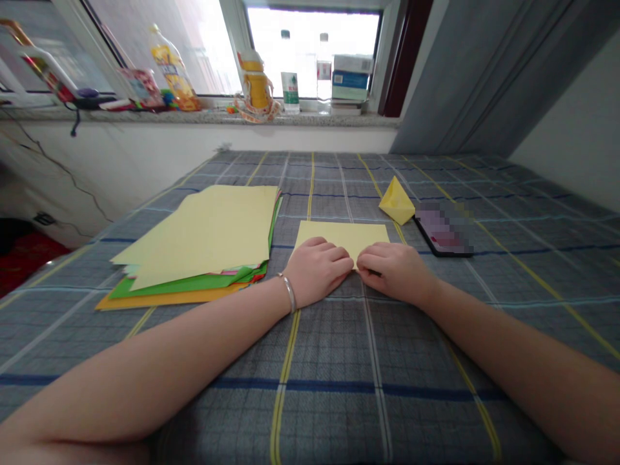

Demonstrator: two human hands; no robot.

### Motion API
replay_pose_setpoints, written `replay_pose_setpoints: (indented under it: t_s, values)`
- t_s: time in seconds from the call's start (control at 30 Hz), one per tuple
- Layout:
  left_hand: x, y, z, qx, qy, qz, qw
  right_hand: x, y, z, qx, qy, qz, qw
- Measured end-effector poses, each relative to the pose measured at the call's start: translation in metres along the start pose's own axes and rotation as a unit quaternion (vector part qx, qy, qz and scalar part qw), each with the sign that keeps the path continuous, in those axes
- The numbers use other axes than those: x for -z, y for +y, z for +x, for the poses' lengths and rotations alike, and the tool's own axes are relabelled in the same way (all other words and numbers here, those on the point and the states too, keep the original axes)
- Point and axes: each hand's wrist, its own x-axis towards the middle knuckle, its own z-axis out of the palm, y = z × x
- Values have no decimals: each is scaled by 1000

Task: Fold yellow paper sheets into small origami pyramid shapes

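Note:
A pale yellow sheet of paper (341, 234) lies on the plaid cloth in front of me, looking like a rectangle wider than it is deep. My left hand (320, 270), with a silver bangle at the wrist, has its fingers bent together over the near edge of the sheet. Close beside it, my right hand (394, 270) pinches the same near edge, thumb and fingers together. The fingertips of both hands almost meet at the middle of that edge. Both hands hide the near corners of the sheet.
Left of the sheet lies a stack of coloured paper (217, 226), yellow on top. A folded yellow paper shape (397, 201) stands behind on the right, near a phone (443, 231). Bottles, including a green-capped bottle (289, 77), and boxes (351, 81) line the windowsill (339, 121).

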Motion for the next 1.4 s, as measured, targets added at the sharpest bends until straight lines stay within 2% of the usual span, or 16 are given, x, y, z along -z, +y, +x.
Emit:
replay_pose_setpoints:
  t_s: [0.3, 0.57, 1.0, 1.1, 1.17, 1.27, 1.4]
  values:
    - [-1, -7, -2, 43, -20, -14, 999, 6, 18, -8, -39, 28, 21, 999]
    - [-1, -7, -4, 68, -30, -27, 997, 20, 38, -15, -41, -20, 54, 997]
    - [-3, -8, -6, 104, -38, -53, 992, 34, 64, -26, -103, -58, 64, 991]
    - [-4, -8, -6, 117, -36, -57, 991, 33, 62, -26, -126, -30, 93, 987]
    - [-4, -9, -6, 120, -33, -58, 990, 30, 57, -24, -117, -18, 111, 987]
    - [-5, -10, -6, 108, -34, -58, 992, 22, 43, -19, -72, -45, 79, 993]
    - [-5, -10, -5, 85, -29, -43, 995, 12, 27, -12, -63, -47, 56, 995]
